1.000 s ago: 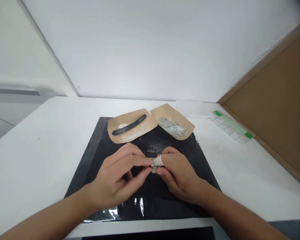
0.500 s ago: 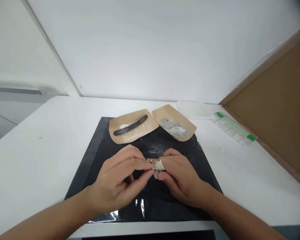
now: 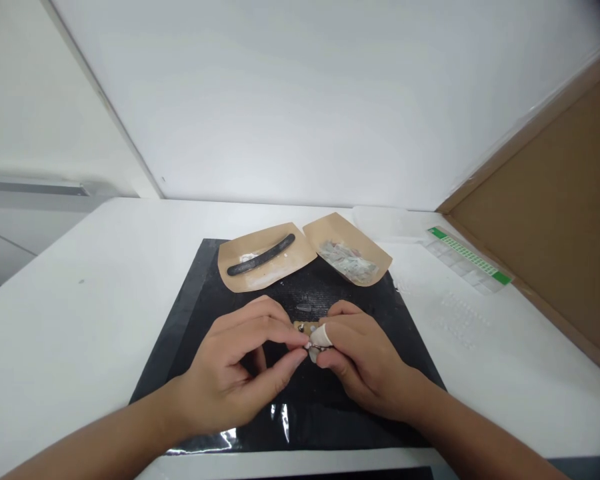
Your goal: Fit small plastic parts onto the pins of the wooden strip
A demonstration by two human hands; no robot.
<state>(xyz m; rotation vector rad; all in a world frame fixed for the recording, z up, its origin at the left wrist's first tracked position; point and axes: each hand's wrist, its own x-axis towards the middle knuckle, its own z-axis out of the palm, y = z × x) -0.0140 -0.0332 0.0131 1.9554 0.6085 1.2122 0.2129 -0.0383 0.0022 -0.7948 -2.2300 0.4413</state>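
Observation:
Over the black mat (image 3: 185, 347), my two hands meet at a cluster of tiny things. My left hand (image 3: 245, 363) has its thumb and index fingertips close together at a tiny pale bit; its kind is too small to tell. My right hand (image 3: 365, 357), with a white cover (image 3: 322, 336) on one fingertip, is closed on a small pale, shiny piece (image 3: 314, 355) with dark metallic-looking specks. Just behind the fingertips shows a small tan block (image 3: 307, 327), partly hidden, with a shiny round bit at its left end.
Behind the hands lie a brown paper tray (image 3: 245, 283) holding a curved black nail file (image 3: 263, 256), and a second tray (image 3: 337, 223) with crumpled translucent scraps (image 3: 347, 259). To the right are a green-labelled clear case (image 3: 470, 257), small clear pieces (image 3: 463, 320) and a cardboard panel (image 3: 545, 173).
My left thumb has drawn slightly down and away from the index fingertip. My right hand keeps its grip. The whole view has shifted a little.

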